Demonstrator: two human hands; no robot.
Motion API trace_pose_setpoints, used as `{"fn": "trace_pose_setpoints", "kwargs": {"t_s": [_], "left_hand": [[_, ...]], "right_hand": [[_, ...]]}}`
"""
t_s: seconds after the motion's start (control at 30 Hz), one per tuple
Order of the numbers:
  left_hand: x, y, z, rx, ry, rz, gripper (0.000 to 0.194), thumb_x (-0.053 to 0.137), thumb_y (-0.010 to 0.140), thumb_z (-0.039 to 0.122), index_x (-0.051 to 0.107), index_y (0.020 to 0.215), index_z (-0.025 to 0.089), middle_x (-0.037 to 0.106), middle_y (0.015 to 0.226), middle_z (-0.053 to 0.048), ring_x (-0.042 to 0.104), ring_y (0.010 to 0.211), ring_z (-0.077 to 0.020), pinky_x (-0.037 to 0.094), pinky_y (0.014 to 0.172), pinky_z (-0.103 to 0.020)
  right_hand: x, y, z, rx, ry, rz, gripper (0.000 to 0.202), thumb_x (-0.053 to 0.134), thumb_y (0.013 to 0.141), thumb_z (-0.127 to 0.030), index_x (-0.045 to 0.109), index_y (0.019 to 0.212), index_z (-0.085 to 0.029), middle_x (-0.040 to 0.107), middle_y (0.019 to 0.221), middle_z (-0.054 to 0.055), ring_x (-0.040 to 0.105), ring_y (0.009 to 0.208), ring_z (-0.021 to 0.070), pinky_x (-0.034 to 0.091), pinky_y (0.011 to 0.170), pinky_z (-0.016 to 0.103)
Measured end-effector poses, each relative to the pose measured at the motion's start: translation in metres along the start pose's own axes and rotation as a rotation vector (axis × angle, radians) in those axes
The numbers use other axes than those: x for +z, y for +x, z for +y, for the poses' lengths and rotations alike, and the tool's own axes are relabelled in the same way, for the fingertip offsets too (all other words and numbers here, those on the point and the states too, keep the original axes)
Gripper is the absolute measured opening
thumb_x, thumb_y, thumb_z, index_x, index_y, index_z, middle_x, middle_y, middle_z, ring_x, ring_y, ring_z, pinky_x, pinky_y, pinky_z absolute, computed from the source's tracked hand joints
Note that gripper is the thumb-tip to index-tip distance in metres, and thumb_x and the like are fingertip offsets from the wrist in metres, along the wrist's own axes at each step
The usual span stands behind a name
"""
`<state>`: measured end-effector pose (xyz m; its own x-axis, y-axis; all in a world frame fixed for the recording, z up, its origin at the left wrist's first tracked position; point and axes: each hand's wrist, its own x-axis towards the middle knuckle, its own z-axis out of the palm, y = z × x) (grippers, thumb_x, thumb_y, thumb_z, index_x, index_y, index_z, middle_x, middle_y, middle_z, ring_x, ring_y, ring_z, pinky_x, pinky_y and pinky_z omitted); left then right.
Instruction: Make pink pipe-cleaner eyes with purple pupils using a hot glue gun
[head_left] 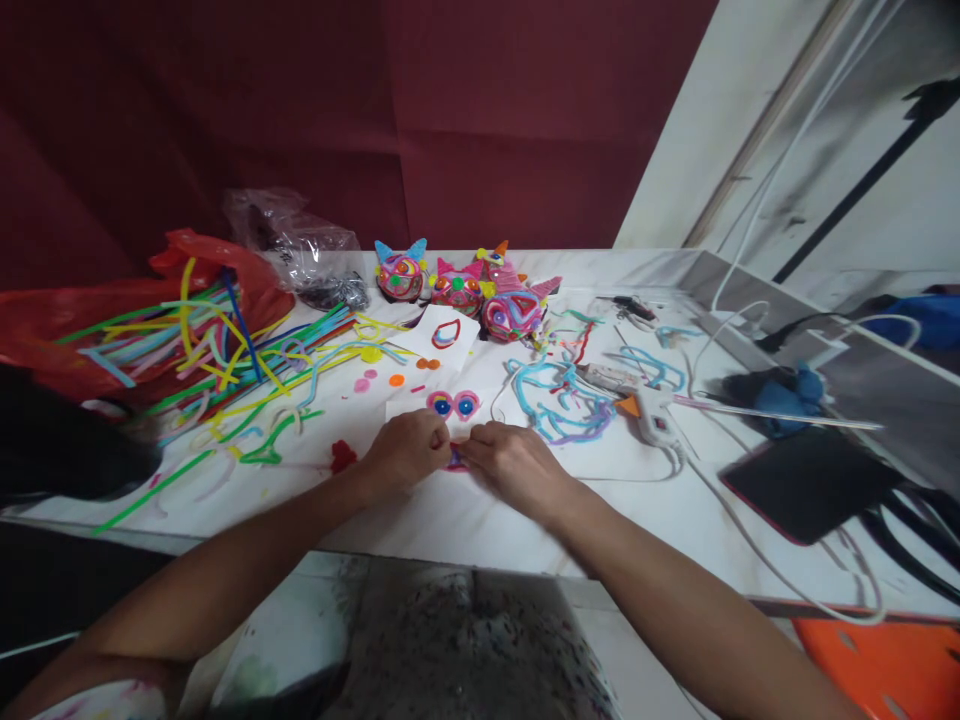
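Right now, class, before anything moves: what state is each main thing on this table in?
Left hand: fingers curled, grip unclear
Right hand: fingers at the pink-and-purple piece, which is partly hidden
Blue-centred discs: side by side
Red bag: open
Pipe cleaners: loose, some bent
Clear bag: crumpled
Cat-eared heads: decorated, clustered
Glue gun: lying down, power unclear

I see maroon on the backdrop [510, 110] and white with faint veining on the tabletop [442, 525]. The round eye pieces [466, 407] show blue centres within pink rims; the piece below them [456, 465] shows pink and purple. From my console I get green, yellow and blue across the pipe cleaners [241, 328], red on the plastic bag [67, 325], and multicoloured swirls on the cat-like heads [459, 289], one with light-blue ears [418, 249].
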<state>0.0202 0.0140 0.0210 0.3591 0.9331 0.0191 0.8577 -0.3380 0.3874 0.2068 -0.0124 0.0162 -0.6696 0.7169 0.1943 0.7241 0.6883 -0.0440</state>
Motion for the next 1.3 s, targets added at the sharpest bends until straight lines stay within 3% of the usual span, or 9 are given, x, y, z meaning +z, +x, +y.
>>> {"fn": "trace_pose_setpoints", "kwargs": {"t_s": [0.3,0.53,0.63,0.8,0.9,1.0,1.13,1.3], "left_hand": [[-0.007,0.009,-0.006,-0.007,-0.117,0.037,0.006,0.058,0.07,0.015,0.061,0.066,0.018,0.059,0.066,0.003,0.053,0.064,-0.0126,0.036,0.061,-0.024],[-0.005,0.007,-0.005,0.187,-0.085,0.065,0.01,0.055,0.073,0.012,0.057,0.066,0.018,0.053,0.066,0.004,0.048,0.062,-0.0112,0.034,0.06,-0.024],[-0.004,0.007,-0.007,0.204,-0.108,0.098,0.009,0.056,0.073,0.011,0.057,0.067,0.019,0.053,0.067,0.004,0.048,0.063,-0.0113,0.035,0.061,-0.024],[-0.012,0.015,-0.014,0.235,-0.148,0.207,0.008,0.055,0.074,0.016,0.056,0.066,0.019,0.053,0.065,0.003,0.048,0.062,-0.0116,0.037,0.061,-0.023],[-0.027,0.023,-0.013,0.253,-0.161,0.277,0.01,0.053,0.075,0.023,0.059,0.067,0.019,0.057,0.067,0.002,0.05,0.062,-0.0119,0.039,0.061,-0.023],[-0.044,0.031,-0.007,0.18,-0.171,0.355,0.01,0.055,0.072,0.028,0.061,0.069,0.02,0.06,0.067,0.002,0.05,0.062,-0.0123,0.041,0.062,-0.023],[-0.06,0.041,0.003,0.039,-0.228,0.401,0.011,0.06,0.067,0.028,0.064,0.07,0.02,0.06,0.064,0.003,0.05,0.062,-0.0129,0.041,0.06,-0.022],[-0.07,0.053,0.011,0.004,-0.286,0.426,0.015,0.06,0.066,0.027,0.067,0.074,0.018,0.063,0.069,0.003,0.049,0.063,-0.0111,0.042,0.061,-0.021]], "right_hand": [[-0.006,-0.003,0.004,0.143,0.086,-0.034,0.024,0.05,0.101,-0.018,0.074,0.099,-0.018,0.071,0.092,0.007,0.065,0.089,0.0185,0.038,0.066,0.028],[-0.002,-0.001,0.003,0.111,0.092,-0.069,0.025,0.051,0.1,-0.019,0.074,0.092,-0.017,0.072,0.09,0.008,0.067,0.087,0.0193,0.039,0.064,0.028],[-0.004,-0.003,0.004,0.092,0.099,-0.067,0.024,0.052,0.099,-0.019,0.074,0.09,-0.016,0.072,0.09,0.007,0.067,0.085,0.0186,0.04,0.066,0.028],[-0.004,-0.004,0.004,0.012,0.156,0.095,0.025,0.05,0.098,-0.019,0.073,0.089,-0.016,0.071,0.084,0.007,0.066,0.082,0.0182,0.043,0.07,0.028],[-0.004,-0.003,0.004,-0.025,0.184,0.199,0.021,0.054,0.094,-0.019,0.073,0.087,-0.017,0.07,0.081,0.006,0.065,0.081,0.0176,0.043,0.07,0.027],[-0.008,-0.002,0.007,-0.02,0.18,0.233,0.019,0.055,0.093,-0.018,0.072,0.085,-0.018,0.071,0.082,0.006,0.064,0.082,0.0172,0.044,0.071,0.025],[-0.028,-0.013,0.027,0.204,0.159,0.236,0.018,0.055,0.094,-0.018,0.072,0.09,-0.018,0.072,0.088,0.006,0.065,0.081,0.0152,0.045,0.073,0.024],[-0.054,-0.058,0.078,0.614,0.058,0.223,0.022,0.052,0.091,-0.01,0.073,0.09,-0.018,0.073,0.094,0.008,0.066,0.083,0.0165,0.043,0.072,0.025]]}}
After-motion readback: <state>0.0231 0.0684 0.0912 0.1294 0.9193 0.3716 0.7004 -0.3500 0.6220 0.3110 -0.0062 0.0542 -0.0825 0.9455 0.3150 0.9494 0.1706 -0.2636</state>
